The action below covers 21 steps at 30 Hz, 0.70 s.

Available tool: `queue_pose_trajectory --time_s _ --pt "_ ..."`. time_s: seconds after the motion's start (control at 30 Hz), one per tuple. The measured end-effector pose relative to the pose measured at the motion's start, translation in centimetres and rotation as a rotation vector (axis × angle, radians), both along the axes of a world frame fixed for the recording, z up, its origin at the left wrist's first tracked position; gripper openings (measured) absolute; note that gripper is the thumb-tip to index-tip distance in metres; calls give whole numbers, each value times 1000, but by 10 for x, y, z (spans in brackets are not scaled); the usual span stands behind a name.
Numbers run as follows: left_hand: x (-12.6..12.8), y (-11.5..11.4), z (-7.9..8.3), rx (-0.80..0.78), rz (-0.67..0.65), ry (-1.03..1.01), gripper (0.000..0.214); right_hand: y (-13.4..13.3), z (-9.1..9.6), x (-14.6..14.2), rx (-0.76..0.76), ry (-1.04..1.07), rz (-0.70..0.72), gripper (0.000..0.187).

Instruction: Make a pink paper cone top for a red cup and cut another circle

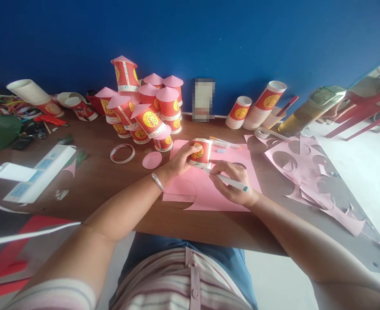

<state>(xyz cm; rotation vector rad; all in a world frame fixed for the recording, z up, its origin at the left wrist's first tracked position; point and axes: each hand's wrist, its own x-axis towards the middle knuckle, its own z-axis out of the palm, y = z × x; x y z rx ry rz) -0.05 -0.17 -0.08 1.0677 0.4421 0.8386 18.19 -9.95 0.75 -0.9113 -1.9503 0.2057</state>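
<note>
My left hand (181,160) is closed around a red paper cup (201,154) with a yellow emblem, its thumb across the printed side. A white marker (230,181) with a green end sits in the fingers of my right hand (234,184), its tip close to the cup's lower edge; whether it touches, I cannot tell. Under both hands lie pink paper sheets (222,199) with rounded cut-outs. Dark scissor handles (241,165) show partly behind my right hand. Just beyond the cup lies an orange-and-white marker (225,143).
Red cups with pink cone tops (149,120) stand stacked at back left. Cup stacks (264,105), a tape roll (262,132) and a bottle (309,112) are at back right. Pink scraps (306,172) cover the right side. A power strip (43,172) lies left.
</note>
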Motion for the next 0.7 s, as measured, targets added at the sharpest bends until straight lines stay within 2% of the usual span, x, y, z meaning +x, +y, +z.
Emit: queue_pose_trajectory --time_s 0.1,0.33,0.5,0.7 --pt "1 2 -3 -6 -7 5 27 0 1 -1 -10 -5 18 10" --pt "1 -2 5 66 9 120 47 0 1 -2 -8 8 84 9" --pt "1 -4 7 55 -19 128 45 0 0 -2 11 2 -7 10" --pt "2 -5 11 45 26 146 47 0 2 -2 29 -35 -56 11"
